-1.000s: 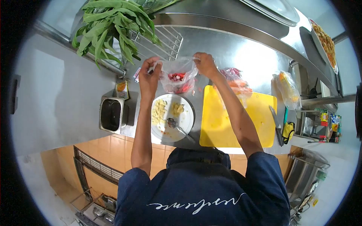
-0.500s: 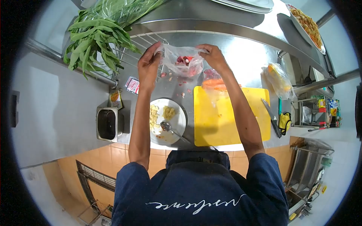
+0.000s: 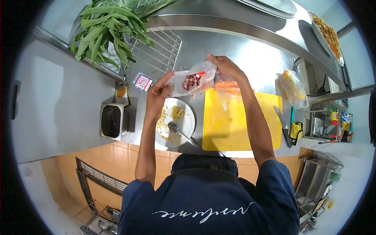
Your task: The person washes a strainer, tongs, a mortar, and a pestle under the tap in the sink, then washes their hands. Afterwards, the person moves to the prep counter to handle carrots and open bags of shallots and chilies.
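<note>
A clear plastic bag [image 3: 178, 84] is stretched between my two hands above the steel counter. Inside it lie shallots [image 3: 190, 82] and something bright red, perhaps chillies [image 3: 200, 74]. My left hand [image 3: 158, 93] pinches the bag's left edge, and my right hand [image 3: 226, 66] grips its upper right edge. Below my left hand is a white plate [image 3: 189, 113] with chopped pale pieces [image 3: 177, 113] and a metal spoon [image 3: 182, 134]. Carrots [image 3: 228, 87] in plastic lie at the far edge of a yellow cutting board [image 3: 223, 127], partly behind my right forearm.
A knife [image 3: 282, 124] rests by the board's right edge, near a yellow-black item [image 3: 296, 131]. A bagged yellow vegetable [image 3: 293, 89] is farther right. Leafy greens [image 3: 107, 33] overhang a wire rack [image 3: 162, 49]. A metal container [image 3: 112, 120] stands left. A steel shelf [image 3: 219, 24] spans the back.
Both hands have brought the bag closer to me and tilted it, left side lower. More shallots show inside it. The wire rack is now more visible.
</note>
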`<state>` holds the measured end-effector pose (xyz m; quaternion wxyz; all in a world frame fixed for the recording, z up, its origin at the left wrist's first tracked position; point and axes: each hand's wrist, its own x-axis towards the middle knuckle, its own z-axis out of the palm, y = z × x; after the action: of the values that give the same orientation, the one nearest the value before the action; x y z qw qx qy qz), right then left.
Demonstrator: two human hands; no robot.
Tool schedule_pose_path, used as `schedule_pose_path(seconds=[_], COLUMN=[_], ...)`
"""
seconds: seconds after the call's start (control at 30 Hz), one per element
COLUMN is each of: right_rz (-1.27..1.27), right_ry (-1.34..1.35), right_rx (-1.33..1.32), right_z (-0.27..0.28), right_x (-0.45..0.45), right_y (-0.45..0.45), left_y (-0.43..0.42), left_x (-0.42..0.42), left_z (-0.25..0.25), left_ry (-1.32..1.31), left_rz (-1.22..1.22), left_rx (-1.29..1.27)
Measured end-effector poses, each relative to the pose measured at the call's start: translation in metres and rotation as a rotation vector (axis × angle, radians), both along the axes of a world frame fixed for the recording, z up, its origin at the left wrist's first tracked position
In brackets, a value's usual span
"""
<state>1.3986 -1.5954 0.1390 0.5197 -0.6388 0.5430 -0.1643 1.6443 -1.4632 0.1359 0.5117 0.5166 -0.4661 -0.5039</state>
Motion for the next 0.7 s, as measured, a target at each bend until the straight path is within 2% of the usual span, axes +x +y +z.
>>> schedule_pose_path(seconds=[0.1, 0.17, 0.23, 0.3, 0.33, 0.4, 0.43, 0.5, 0.53, 0.6, 0.7], right_rz=[0.031, 0.194, 0.257, 0.406, 0.414, 0.464, 0.47, 0.322, 0.329, 0.333, 0.254], right_ry=[-0.058, 0.091, 0.119, 0.142, 0.139, -0.069, -0.074, 0.221, 0.213, 0.402, 0.474], right_rx=[-0.144, -0.203, -0.148, -0.338, -0.338, -0.531, -0.528, -0.692, -0.687, -0.445, -0.476], right_z=[-0.046, -0.059, -0.073, -0.096, -0.11, -0.129, -0.133, -0.139, -0.132, -0.124, -0.146], right_x=[0.023, 0.043, 0.059, 0.076, 0.086, 0.107, 0.117, 0.133, 0.137, 0.147, 0.163], right_y=[-0.033, -0.045, -0.051, -0.056, -0.059, -0.06, -0.057, -0.045, -0.04, -0.037, -0.043], left_y=[0.015, 0.018, 0.021, 0.023, 0.023, 0.026, 0.029, 0.032, 0.033, 0.036, 0.038], left_x=[0.003, 0.008, 0.012, 0.018, 0.02, 0.021, 0.021, 0.022, 0.021, 0.02, 0.021], left_z=[0.001, 0.002, 0.003, 0.002, 0.001, 0.0, 0.0, -0.005, -0.006, -0.004, -0.01], left_ry=[-0.001, -0.009, 0.013, 0.017, 0.019, 0.012, 0.006, 0.007, -0.001, -0.019, 0.011], left_rz=[0.025, 0.064, 0.115, 0.102, 0.078, 0.064, 0.042, 0.046, 0.048, 0.048, 0.032], left_rx=[0.042, 0.068, 0.006, 0.018, 0.028, 0.045, 0.059, 0.079, 0.115, 0.156, 0.156])
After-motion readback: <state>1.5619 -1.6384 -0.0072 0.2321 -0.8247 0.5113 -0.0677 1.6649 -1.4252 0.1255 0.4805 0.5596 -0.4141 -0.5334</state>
